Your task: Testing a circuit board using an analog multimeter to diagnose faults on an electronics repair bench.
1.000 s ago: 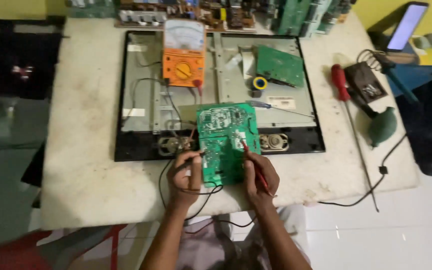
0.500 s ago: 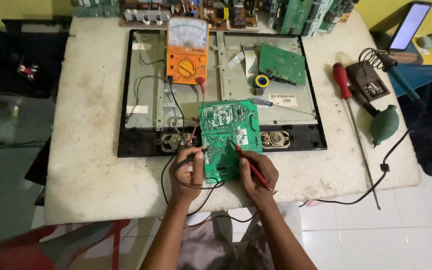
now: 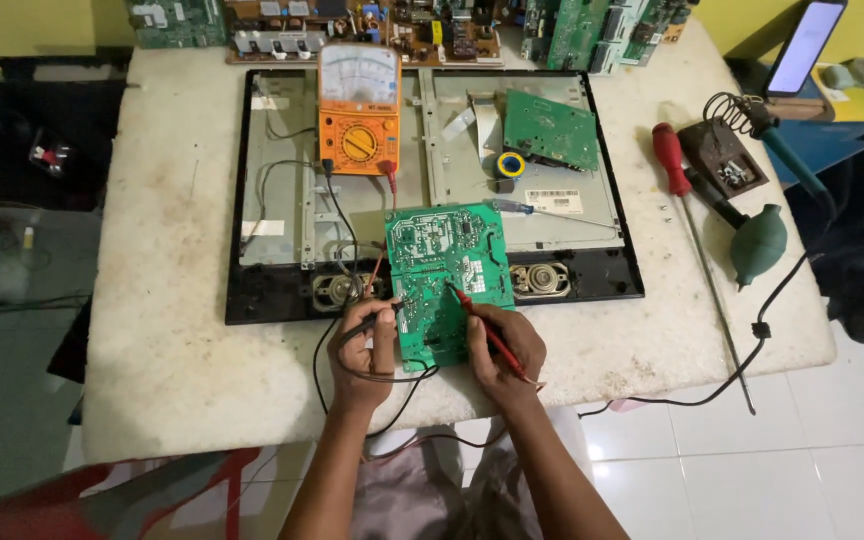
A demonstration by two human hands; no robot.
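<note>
The left hand (image 3: 364,345) is curled around a black probe (image 3: 370,322), pinched between thumb and fingers, with the tip touching the left edge of a green circuit board (image 3: 447,275). The right hand (image 3: 502,345) is closed in a pen grip on a red probe (image 3: 482,325), whose tip rests on the board near its middle. Both hands lie at the near edge of the board, one on each side of it.

The circuit board lies solder side up, overlapping the near rim of an opened flat-screen chassis (image 3: 252,190) that occupies the middle of a worn white table (image 3: 152,330). Red and black leads run from the probes, loop over the near table edge and go up to an orange analogue multimeter (image 3: 358,110) standing on the far part of the chassis. To the right of the meter, inside the chassis, sit a second, smaller green board (image 3: 552,130) and a small roll of yellow and blue tape (image 3: 510,165). Two oval speakers (image 3: 540,280) sit along the near rim of the chassis, either side of the held board.

On the right of the table lie a long screwdriver with a red handle (image 3: 674,165), a soldering iron stand (image 3: 727,160), and a green rubber blower bulb (image 3: 758,245). More circuit boards (image 3: 402,25) are lined along the far edge. A lit phone (image 3: 805,45) leans at the far right.
</note>
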